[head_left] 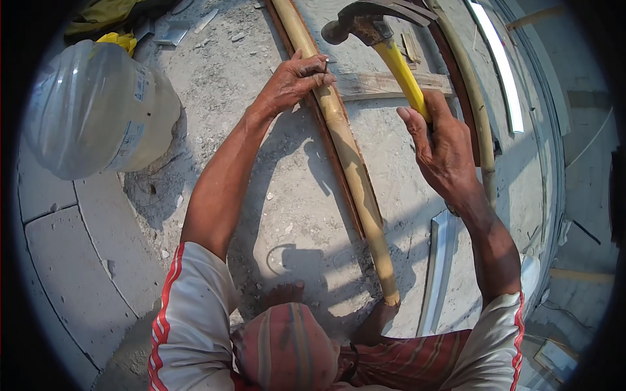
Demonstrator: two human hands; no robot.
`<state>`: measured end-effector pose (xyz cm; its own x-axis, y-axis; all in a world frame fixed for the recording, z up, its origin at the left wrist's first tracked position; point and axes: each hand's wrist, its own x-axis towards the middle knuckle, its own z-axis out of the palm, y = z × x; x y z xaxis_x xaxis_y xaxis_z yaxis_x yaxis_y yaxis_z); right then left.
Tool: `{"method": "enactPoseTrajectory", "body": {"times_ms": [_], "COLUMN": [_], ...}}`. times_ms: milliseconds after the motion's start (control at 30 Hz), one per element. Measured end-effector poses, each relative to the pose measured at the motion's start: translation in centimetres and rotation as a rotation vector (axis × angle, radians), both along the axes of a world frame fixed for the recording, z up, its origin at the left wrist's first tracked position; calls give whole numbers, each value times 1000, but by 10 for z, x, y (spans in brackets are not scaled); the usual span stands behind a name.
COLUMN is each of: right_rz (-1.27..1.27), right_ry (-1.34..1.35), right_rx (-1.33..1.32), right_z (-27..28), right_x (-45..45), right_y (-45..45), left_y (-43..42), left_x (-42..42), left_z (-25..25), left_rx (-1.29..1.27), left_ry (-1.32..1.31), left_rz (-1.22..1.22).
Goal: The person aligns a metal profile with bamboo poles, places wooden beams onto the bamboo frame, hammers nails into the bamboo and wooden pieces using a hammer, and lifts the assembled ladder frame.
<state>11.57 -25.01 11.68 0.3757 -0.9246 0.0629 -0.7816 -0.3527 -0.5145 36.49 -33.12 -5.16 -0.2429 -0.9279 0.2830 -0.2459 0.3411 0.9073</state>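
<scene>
My right hand (443, 146) is wrapped round the yellow handle of a claw hammer (399, 68), whose rusty head is raised above the ground. My left hand (295, 83) rests at a bamboo pole (336, 120), thumb and forefinger pinched together. Between those fingertips is a small, thin, dark piece that looks like a nail (326, 66), standing against the bamboo. The pole lies along a reddish-brown strip of wood (349, 202). A pale wooden crosspiece (372, 86) meets it from the right, close to my left fingers.
A large clear plastic water bottle (85, 111) stands at the left beside pale blocks (78, 254). Another bamboo pole (479, 111) lies at the right, near white metal strips (499, 65). A metal channel (437, 267) lies by my right forearm. Rubble covers the dusty ground (280, 215).
</scene>
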Motion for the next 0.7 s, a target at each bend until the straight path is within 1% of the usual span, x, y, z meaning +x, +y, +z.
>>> {"method": "enactPoseTrajectory", "body": {"times_ms": [33,67,133,167,200,267,300,333,367,400,433,467,500,533,567,600,667,700], "right_rz": [53,41,43,57,49,12,6,-9,-129,-159,-188,-218,-24,25,73,49,38,53], "right_ry": [74,85,154,152,162,101,93,105,67,79,91,103,72,50,27,98,224,210], "right_rx": [-37,-13,33,-12,0,-60,-49,-30,48,48,49,49,-193,-189,-183,-44,125,92], "right_z": [-7,-11,-16,-15,-15,-14,-2,8,16,17,17,17,2,2,2,1,-12,-7], "right_x": [-3,-4,-6,-7,-8,-10,-7,-4,0,0,1,1,-4,1,5,6,6,8], "right_y": [0,0,1,1,-1,-2,-1,-2,-2,0,1,3,3,5,7,7,5,4], "left_y": [3,5,7,5,5,3,2,3,4,8,-1,-1,1,3,3,3,3,5], "left_x": [0,1,1,0,0,2,4,3,4,5,14,10,7,7,3,0,-1,-1], "left_z": [0,1,7,2,-1,-3,-5,-2,1,15,12,3,-4,-5,-7,-2,-1,3], "left_rx": [-23,0,159,65,77,50,58,-7,257,522,655,657,468,270,53,-39,154,143], "left_ry": [-13,-2,12,40,49,-23,-19,-7,111,225,248,252,136,14,-19,41,26,34], "left_rz": [40,27,12,29,20,14,-27,-12,-79,-146,-205,-212,-144,-67,-2,17,55,44]}}
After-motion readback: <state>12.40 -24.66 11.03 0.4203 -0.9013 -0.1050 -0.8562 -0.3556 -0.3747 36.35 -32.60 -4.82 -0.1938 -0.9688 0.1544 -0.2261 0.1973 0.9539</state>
